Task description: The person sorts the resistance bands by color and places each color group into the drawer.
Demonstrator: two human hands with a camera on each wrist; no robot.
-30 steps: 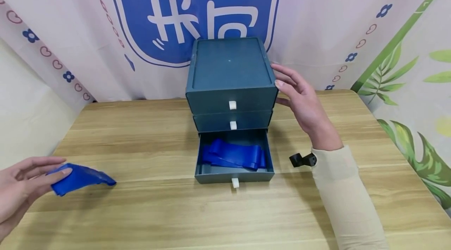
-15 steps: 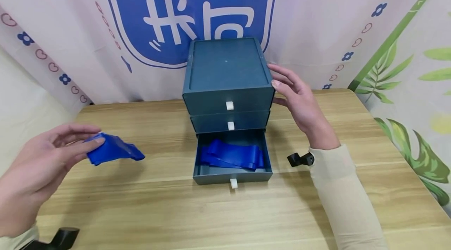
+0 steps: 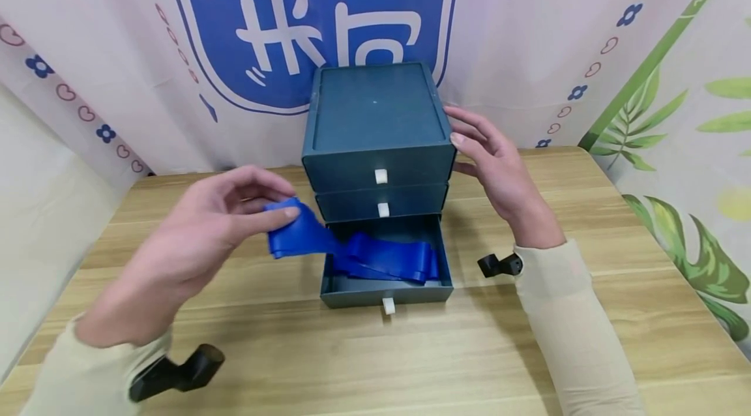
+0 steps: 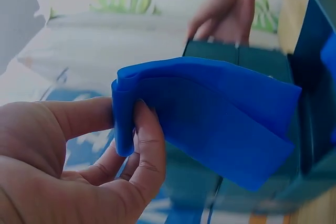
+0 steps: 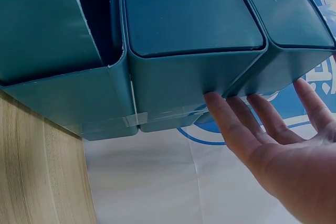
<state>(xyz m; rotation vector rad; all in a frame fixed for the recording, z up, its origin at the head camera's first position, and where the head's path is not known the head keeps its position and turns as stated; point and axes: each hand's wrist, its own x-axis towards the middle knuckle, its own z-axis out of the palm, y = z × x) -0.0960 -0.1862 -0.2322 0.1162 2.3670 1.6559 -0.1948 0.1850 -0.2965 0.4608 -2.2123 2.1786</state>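
Observation:
My left hand (image 3: 196, 237) pinches a folded blue ribbon (image 3: 299, 231) between thumb and fingers at the left edge of the pulled-out bottom drawer (image 3: 358, 297). The left wrist view shows this ribbon (image 4: 210, 114) as several folded layers, its loose end hanging toward the drawer. More blue ribbon (image 3: 393, 258) lies folded inside that drawer. The drawer belongs to a dark teal desktop drawer unit (image 3: 378, 109) with its upper two drawers pushed in. Against the unit's right side rests my right hand (image 3: 493, 175), fingers extended; their tips (image 5: 214, 98) touch its wall in the right wrist view.
The unit stands on a wood-grain table (image 3: 375, 364) near a printed curtain (image 3: 516, 44) behind it. White pull tabs (image 3: 388, 305) stick out from the drawer fronts. A black wrist mount (image 3: 178, 373) juts from the left sleeve, another (image 3: 499, 265) from the right.
My left hand has carried the folded ribbon from the left side of the table rightward and up to the drawer. The right hand stays against the unit; the drawer stays pulled out.

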